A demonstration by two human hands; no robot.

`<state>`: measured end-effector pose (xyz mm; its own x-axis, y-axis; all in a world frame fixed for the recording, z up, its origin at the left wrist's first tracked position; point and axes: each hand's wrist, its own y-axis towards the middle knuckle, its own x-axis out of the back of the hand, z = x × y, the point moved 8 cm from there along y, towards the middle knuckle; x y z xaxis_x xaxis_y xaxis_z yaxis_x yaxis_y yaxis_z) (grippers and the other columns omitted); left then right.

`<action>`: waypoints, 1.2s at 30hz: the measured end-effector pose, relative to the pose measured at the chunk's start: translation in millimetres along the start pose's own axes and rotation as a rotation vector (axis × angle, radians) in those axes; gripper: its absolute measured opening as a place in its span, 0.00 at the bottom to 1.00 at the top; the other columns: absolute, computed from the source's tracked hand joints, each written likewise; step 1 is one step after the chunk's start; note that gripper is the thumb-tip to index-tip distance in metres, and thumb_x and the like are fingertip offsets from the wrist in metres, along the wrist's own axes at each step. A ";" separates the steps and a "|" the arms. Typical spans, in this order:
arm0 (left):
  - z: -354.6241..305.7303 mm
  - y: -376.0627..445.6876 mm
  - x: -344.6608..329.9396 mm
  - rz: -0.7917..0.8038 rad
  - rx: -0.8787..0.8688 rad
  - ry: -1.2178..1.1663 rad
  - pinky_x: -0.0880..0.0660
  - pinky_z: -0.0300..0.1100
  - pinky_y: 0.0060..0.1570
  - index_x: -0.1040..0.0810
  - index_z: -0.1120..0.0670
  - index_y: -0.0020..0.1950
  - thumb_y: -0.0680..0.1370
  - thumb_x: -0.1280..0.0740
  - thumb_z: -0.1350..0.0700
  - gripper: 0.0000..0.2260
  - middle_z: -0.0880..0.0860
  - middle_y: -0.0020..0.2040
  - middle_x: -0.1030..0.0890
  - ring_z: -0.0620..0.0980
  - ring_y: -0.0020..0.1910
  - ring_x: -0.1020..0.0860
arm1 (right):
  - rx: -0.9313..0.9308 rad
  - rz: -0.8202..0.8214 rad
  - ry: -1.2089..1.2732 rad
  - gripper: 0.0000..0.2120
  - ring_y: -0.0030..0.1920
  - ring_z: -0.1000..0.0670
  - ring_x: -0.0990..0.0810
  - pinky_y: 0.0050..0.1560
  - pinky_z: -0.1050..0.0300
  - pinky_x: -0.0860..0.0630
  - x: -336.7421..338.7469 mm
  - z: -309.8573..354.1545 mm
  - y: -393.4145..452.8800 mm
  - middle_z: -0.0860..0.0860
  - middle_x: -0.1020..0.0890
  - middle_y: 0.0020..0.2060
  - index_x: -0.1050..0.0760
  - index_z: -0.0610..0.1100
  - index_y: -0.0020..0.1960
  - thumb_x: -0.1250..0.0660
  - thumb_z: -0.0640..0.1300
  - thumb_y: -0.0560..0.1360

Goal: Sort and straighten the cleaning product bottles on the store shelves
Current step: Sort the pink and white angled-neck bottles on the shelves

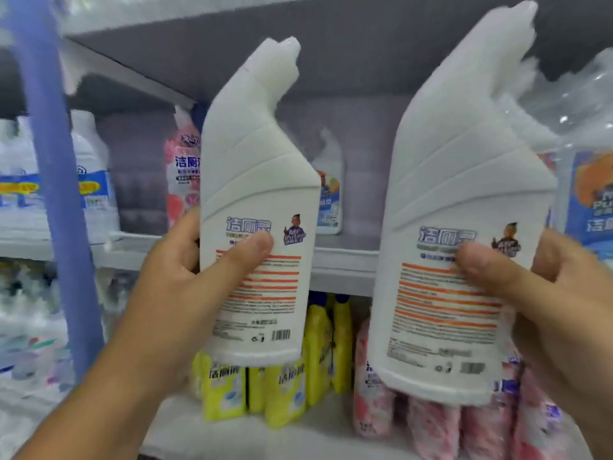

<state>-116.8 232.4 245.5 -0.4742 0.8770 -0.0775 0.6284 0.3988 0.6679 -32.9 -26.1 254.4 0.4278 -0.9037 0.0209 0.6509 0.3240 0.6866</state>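
Aloft, one white bottle (257,180) per grip.

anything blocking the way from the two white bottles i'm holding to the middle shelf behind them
Mostly no. The left hand and right hand each hold a white bottle. The middle shelf gap between them holds only one small white bottle at the back.

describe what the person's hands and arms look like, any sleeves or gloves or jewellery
Both hands are bare: no gloves, rings, watch or bracelets show on the left hand or the right hand. The left forearm is uncovered down to the frame edge, so no sleeve shows. The thumbnails are short and unpainted.
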 end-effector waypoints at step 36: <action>89.5 305.0 -3.4 0.357 0.255 -0.006 0.21 0.49 0.57 0.22 0.57 0.66 0.83 0.35 0.54 0.13 0.61 0.62 0.17 0.53 0.54 0.17 | -0.420 0.080 -0.503 0.18 0.53 0.45 0.16 0.65 0.42 0.24 -34.2 -81.5 269.2 0.47 0.13 0.51 0.22 0.41 0.61 0.35 0.55 0.81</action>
<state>131.7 375.0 383.3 -0.1963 0.9732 0.1201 0.8848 0.1230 0.4494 178.8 114.8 379.2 0.2060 -0.8599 0.4670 0.8621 0.3853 0.3292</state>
